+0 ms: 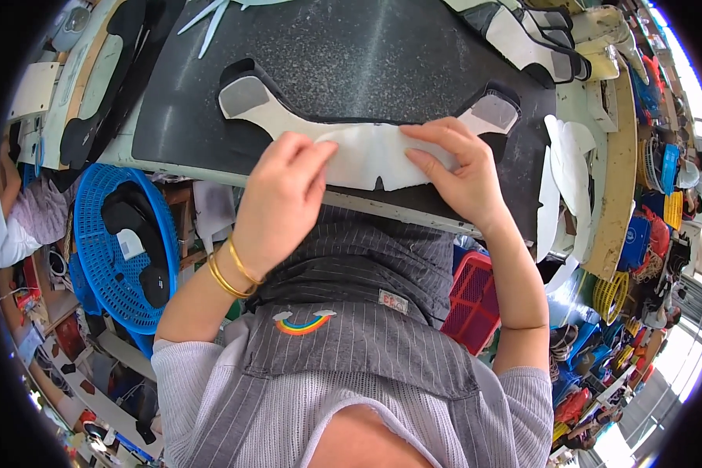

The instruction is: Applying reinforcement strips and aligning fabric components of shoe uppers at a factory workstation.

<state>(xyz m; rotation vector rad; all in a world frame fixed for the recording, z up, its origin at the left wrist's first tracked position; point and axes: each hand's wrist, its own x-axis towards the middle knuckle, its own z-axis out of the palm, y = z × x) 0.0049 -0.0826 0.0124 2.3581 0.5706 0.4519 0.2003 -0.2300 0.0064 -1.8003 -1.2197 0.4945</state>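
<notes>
At a dark grey work mat spread over the table, a person presses both hands onto a long, curved white cut piece that lies on top of a matching black piece whose edge shows all around it. The white piece sits near the front edge of the mat, its two grey-tipped ends flaring up and away to either side. The left hand, two gold bangles on its wrist, rests flat over the piece's left half, fingers bent and pushing down rather than closed around anything. The right hand lies on the right half, fingers stretched out along the white surface, its grip likewise open and flat, touching the piece without clasping it. Loose white cut shapes are stacked just beside the mat on the right, and more black-and-white pieces lie at the far right corner. A blue plastic basket holding black parts stands below the table on the left, a red crate to the right of the person's grey striped apron.
</notes>
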